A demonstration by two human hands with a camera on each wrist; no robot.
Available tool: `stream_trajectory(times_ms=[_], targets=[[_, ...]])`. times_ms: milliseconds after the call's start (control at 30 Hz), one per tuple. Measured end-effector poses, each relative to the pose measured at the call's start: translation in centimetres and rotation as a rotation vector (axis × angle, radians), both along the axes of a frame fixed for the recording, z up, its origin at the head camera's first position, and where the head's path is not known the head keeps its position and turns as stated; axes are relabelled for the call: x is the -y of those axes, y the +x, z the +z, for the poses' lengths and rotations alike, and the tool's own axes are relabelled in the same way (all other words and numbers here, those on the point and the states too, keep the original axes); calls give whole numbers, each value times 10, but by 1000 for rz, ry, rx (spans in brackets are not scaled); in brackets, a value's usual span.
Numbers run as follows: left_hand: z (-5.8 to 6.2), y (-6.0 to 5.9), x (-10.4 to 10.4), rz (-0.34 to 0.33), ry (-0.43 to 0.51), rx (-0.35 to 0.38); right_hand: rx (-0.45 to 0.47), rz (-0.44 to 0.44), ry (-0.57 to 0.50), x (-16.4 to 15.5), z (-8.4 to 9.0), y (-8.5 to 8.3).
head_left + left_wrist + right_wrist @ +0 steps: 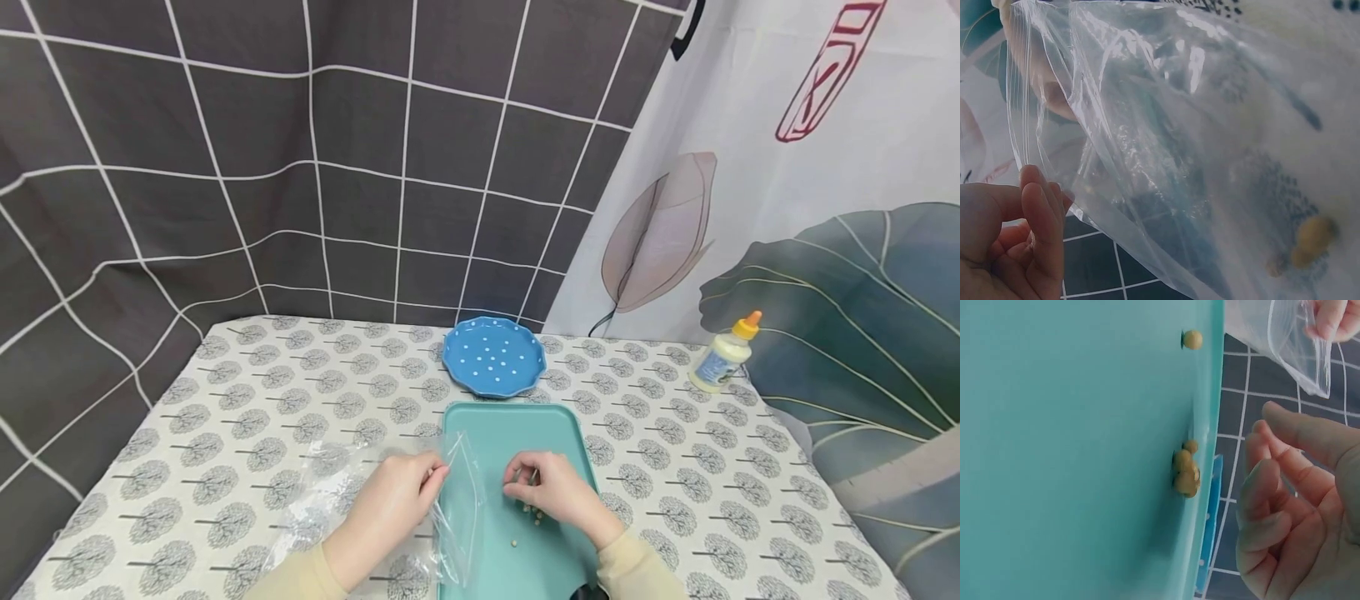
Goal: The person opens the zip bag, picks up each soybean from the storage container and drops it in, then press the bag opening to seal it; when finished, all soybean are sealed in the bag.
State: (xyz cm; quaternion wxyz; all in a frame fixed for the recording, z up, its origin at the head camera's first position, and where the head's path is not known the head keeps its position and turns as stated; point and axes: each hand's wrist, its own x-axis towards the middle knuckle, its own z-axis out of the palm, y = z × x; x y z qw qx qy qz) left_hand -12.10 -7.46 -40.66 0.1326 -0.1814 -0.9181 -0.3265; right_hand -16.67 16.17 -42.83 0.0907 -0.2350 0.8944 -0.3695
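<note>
Left hand (393, 500) pinches the bag (450, 508) by its open rim, at the tray's (517, 425) left edge. Right hand (551, 492) hovers over loose beans (534, 510), fingers curled, holding nothing visible. Bag: thin, limp, slippery film; best held at the stiffer zip rim. Mouth faces right, long axis trailing left across the bench (247, 392).

Your left hand (390, 500) pinches a bag (450, 508) of thin, clear, glossy plastic film, creased and crinkled. The tray (547, 425) looks like smooth, matt teal plastic. The beans (1185, 469) are smooth and dull tan. The plate (493, 357) is glossy glazed ceramic. A printed cloth covers your counter (225, 400).
</note>
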Motion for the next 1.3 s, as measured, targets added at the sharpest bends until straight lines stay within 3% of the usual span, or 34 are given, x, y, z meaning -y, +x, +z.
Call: stream_trajectory(times_ms=[267,600,1300], targets=[[0,0,0,-1,9,8,-18,-27,15,-8,-4,-5],[0,0,1,-2,5,6,-66,-127,93,-11,-9,-13],[2,0,0,-8,-2,-1,-95,-141,211,-8,-11,-17]])
